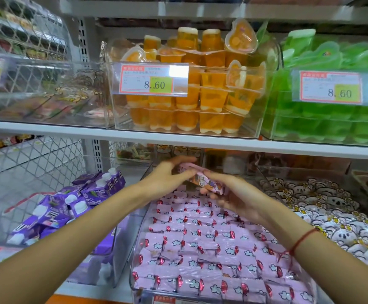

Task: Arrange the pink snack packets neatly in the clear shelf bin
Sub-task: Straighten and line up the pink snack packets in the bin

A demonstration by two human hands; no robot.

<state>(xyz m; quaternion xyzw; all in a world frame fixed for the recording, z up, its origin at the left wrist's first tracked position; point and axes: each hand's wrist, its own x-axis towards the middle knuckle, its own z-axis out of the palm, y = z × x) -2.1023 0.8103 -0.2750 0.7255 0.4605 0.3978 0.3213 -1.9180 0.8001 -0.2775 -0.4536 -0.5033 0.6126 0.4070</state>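
A clear shelf bin [137, 244] on the lower shelf holds several rows of pink snack packets [202, 244] with cloud prints and red ends. Above the bin's far end both hands hold a small stack of pink packets [200, 178]. My left hand [167, 176] grips the stack from the left, fingers over its top. My right hand [233, 194] holds it from the right and below; a red string is tied round that wrist. The bottom of the held stack is hidden by my fingers.
Left of the bin, purple drink cartons [73, 205] fill another clear bin. On the right lies a bin of white koala-print packets [336, 218]. The shelf board [178, 139] above carries orange jelly cups [192, 95] and green jelly packs [332, 84], close over my hands.
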